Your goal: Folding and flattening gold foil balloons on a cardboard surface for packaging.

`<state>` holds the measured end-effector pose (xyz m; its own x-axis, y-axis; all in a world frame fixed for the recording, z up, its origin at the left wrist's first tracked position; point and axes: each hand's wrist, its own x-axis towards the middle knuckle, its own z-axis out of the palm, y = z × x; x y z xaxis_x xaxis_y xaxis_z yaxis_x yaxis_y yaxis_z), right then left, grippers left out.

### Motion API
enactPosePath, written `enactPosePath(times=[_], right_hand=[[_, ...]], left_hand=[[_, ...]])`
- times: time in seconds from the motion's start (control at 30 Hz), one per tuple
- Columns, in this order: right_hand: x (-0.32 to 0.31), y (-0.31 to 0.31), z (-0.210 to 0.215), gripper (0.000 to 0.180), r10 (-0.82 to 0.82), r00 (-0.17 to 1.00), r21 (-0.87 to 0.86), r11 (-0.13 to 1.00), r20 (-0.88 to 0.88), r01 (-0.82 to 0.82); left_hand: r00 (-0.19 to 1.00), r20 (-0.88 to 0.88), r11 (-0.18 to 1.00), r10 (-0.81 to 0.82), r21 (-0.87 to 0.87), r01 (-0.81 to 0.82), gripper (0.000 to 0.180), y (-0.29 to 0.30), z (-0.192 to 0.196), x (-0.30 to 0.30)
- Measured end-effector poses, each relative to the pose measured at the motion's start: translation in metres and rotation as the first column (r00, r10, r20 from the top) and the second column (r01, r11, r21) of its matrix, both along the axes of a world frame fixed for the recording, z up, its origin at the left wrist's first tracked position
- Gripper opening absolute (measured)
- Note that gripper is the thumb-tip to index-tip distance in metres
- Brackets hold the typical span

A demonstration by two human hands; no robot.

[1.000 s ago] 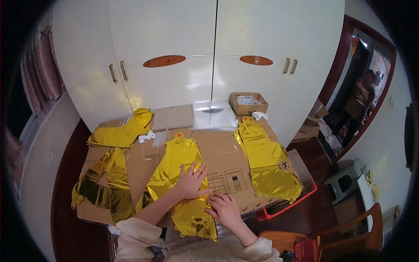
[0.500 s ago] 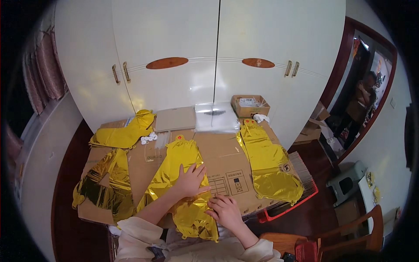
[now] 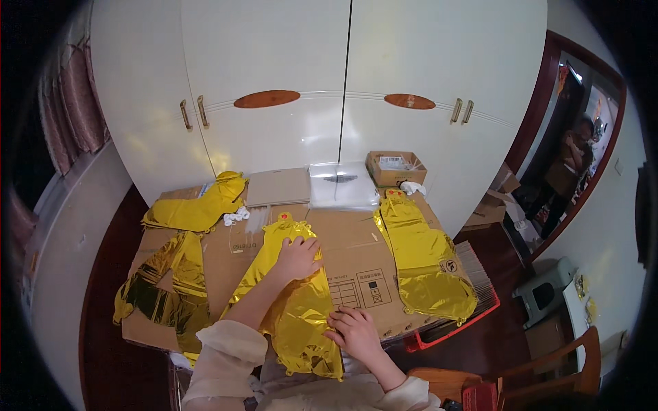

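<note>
A flat, uninflated gold foil balloon (image 3: 301, 322) lies lengthwise before me, its near end hanging over the cardboard's front edge. On its upper part rests my left hand (image 3: 298, 259), palm down, with slightly bent fingers near the right border. My right hand (image 3: 356, 333) touches the lower right border, thumb apart from the fingers. Another gold foil balloon (image 3: 432, 267) lies flat to the right. At the left are a folded gold foil piece (image 3: 181, 214) and a crumpled, shiny one (image 3: 171, 294).
Flattened cardboard (image 3: 356, 240) covers the work surface. Along the back are a grey-brown board (image 3: 277, 187), clear plastic bags (image 3: 343, 185) and a small carton (image 3: 396, 170). White ribbon bundles (image 3: 236, 217) lie left. A wooden chair (image 3: 548, 370) stands right; a person (image 3: 569, 161) appears beyond the doorway.
My left hand has slid up the middle balloon, away from me, and its spread fingers have bent. The foil beneath looks smoother. My right hand has stayed at the lower border.
</note>
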<state>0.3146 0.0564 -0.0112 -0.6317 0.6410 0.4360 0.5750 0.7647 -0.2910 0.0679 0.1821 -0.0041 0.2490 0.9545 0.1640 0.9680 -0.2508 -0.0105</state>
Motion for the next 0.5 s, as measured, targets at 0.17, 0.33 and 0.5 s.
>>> enactPosePath(times=[0.17,0.33,0.5], right_hand=[[0.0,-0.001,0.002,0.03,-0.011,1.0,0.014,1.0,0.018,0.011],[0.0,-0.001,0.004,0.034,0.002,0.999,-0.02,1.0,0.05,-0.001],[-0.001,-0.001,0.008,0.038,-0.007,0.999,0.042,0.999,0.05,0.005]], left_hand=[[0.999,0.04,0.981,0.035,-0.194,-0.027,0.106,0.001,0.016,-0.001],[0.996,0.088,0.966,0.017,-0.258,0.006,0.123,0.002,0.011,-0.009],[0.996,0.093,0.961,-0.001,-0.274,0.027,0.124,0.004,0.012,-0.01]])
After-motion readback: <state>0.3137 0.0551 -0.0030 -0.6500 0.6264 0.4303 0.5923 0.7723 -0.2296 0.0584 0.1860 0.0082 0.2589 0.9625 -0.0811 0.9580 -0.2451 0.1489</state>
